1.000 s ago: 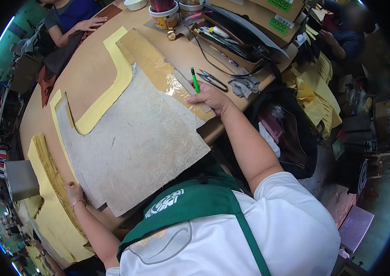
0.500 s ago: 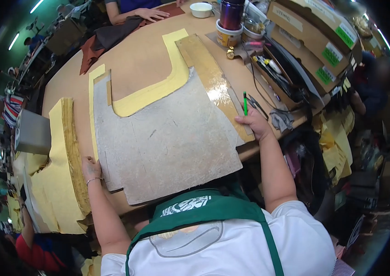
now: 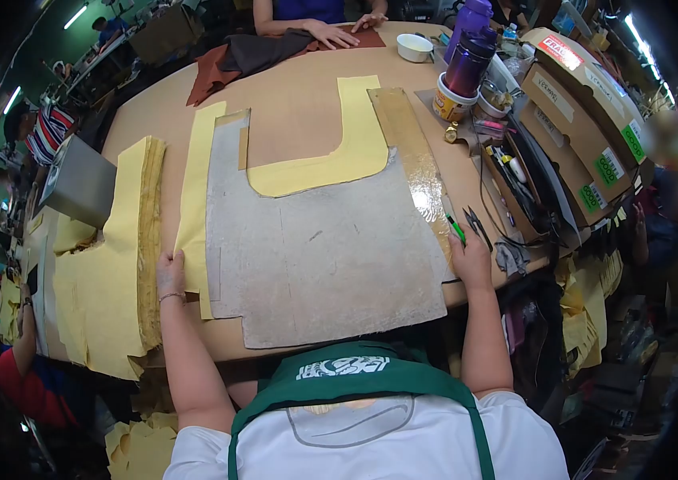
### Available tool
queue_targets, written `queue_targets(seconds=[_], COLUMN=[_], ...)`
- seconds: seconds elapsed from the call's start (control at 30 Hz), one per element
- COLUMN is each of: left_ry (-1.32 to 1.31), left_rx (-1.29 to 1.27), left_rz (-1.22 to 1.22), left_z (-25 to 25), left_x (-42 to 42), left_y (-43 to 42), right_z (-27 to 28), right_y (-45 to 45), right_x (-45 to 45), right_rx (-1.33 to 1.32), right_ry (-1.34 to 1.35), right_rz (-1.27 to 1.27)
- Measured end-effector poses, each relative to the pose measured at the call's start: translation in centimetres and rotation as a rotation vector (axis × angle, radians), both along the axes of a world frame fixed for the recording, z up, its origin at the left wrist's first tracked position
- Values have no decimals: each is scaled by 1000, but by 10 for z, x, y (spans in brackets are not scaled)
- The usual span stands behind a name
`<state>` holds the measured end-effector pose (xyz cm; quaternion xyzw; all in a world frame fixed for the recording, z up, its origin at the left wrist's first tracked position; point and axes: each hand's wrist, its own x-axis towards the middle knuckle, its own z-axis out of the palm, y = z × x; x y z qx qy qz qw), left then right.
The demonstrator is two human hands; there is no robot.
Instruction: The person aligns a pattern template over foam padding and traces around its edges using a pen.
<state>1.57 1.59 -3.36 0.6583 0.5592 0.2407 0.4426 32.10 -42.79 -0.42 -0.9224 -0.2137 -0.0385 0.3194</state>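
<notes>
A large grey template [image 3: 323,248] with a U-shaped cutout and a tan taped strip [image 3: 407,152] on its right lies over a yellow sheet [image 3: 311,172] on the table. My left hand [image 3: 171,274] pinches the yellow sheet's left edge, beside the template. In my right hand [image 3: 471,258], at the template's right edge, is a green pen [image 3: 456,230], its fingers closed round it. Black scissors [image 3: 478,227] lie just beyond that hand. Left of my left hand stands a stack of yellow sheets [image 3: 149,240].
A grey metal box [image 3: 79,182] stands at the left. Cardboard boxes [image 3: 571,136], a tool case [image 3: 515,188], a tub [image 3: 452,106] and a white bowl [image 3: 415,48] sit to the right and back. A co-worker's hands [image 3: 335,34] rest on brown pieces at the far edge.
The view has swung so the template appears squarer. The yellow sheet now shows wider left of the template, with my left hand on it. The pen is tilted more, and my right hand has moved lower.
</notes>
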Motion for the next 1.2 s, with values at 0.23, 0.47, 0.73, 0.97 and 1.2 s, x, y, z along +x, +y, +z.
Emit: queue_targets(seconds=[0.23, 0.47, 0.73, 0.97, 1.2], left_ry=[-134, -1126, -1085, -586, -19], left_rx=[-209, -426, 72, 337, 240], left_rz=[-196, -198, -31, 492, 924], left_z=[31, 58, 163, 157, 96], left_x=[10, -7, -144, -340, -473], left_y=[-23, 21, 54, -8, -130], right_z=[0, -11, -3, -1, -18], right_y=[2, 4, 7, 8, -5], right_x=[6, 7, 6, 8, 38], right_rx=[-10, 44, 23, -54, -57], right_ry=[44, -49, 17, 34, 107], right_rz=[-5, -53, -59, -30, 152])
